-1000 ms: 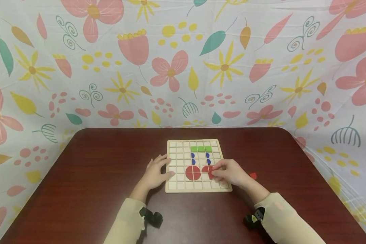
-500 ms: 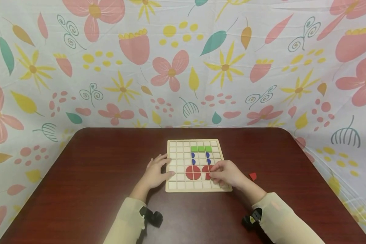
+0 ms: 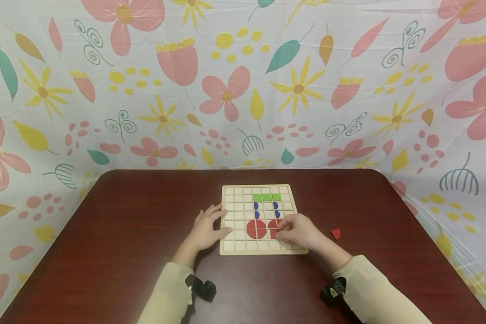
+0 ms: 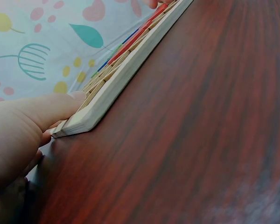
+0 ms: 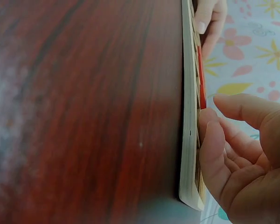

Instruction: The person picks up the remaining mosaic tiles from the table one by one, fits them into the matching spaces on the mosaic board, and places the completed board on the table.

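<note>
A pale wooden grid board [image 3: 240, 246] lies on the table. My left hand [image 3: 204, 231] rests on its left edge, thumb on top, also in the left wrist view [image 4: 18, 130]. My right hand [image 3: 301, 231] is over the board's lower right, its thumb and finger on a red piece [image 3: 273, 234], apparently a quarter circle, low in its cell; part of it is hidden. Another red quarter piece [image 3: 272, 224] sits above it. To the left is a full red circle [image 3: 252, 226]. In the right wrist view, my right hand [image 5: 247, 154] has curled fingers at the board.
A row of green squares [image 3: 267, 197] and several blue half-circles [image 3: 257, 214] sit in the board's cells. One loose red quarter piece [image 3: 335, 233] lies on the dark wooden table [image 3: 146, 216], right of the board. A flowered cloth [image 3: 178, 112] hangs behind.
My right hand has shifted slightly left, and the red piece at its fingertips has moved left with it. The loose red piece on the table has come fully into sight. The left hand stays put.
</note>
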`<state>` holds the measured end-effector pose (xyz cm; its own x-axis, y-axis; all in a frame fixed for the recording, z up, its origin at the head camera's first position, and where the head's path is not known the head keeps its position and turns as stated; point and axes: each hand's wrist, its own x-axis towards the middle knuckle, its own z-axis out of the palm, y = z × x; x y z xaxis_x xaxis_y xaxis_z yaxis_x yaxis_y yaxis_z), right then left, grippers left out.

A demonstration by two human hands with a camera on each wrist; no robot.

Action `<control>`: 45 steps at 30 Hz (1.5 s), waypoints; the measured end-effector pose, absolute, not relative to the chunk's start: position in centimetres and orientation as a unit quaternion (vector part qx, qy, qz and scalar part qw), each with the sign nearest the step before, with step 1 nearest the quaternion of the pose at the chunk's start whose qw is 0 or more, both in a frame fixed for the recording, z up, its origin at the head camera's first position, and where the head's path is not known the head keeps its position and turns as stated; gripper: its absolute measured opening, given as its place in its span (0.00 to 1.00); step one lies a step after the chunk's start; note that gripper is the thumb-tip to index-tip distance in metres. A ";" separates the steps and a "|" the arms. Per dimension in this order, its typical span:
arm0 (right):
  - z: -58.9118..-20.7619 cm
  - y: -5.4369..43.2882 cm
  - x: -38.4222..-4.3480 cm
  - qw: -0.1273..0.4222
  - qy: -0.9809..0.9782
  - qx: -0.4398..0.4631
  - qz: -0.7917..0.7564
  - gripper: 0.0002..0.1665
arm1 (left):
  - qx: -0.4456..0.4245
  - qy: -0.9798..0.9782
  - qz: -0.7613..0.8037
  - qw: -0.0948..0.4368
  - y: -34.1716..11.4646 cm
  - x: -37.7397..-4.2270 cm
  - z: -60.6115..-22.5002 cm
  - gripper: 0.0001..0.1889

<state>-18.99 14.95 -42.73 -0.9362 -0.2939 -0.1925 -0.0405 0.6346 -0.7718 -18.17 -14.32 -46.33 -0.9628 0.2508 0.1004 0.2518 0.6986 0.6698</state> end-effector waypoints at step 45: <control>-42.8 13.4 -19.6 0.118 0.941 -0.146 -0.281 0.10 | -0.135 -0.921 -0.366 -0.003 -14.3 -18.3 -46.3 0.30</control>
<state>-19.58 13.40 -42.82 -0.9297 -0.3407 -0.1400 -0.2079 0.7991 -0.5641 -18.26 -14.34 -46.28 -0.9636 0.2505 0.0932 0.2462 0.6961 0.6744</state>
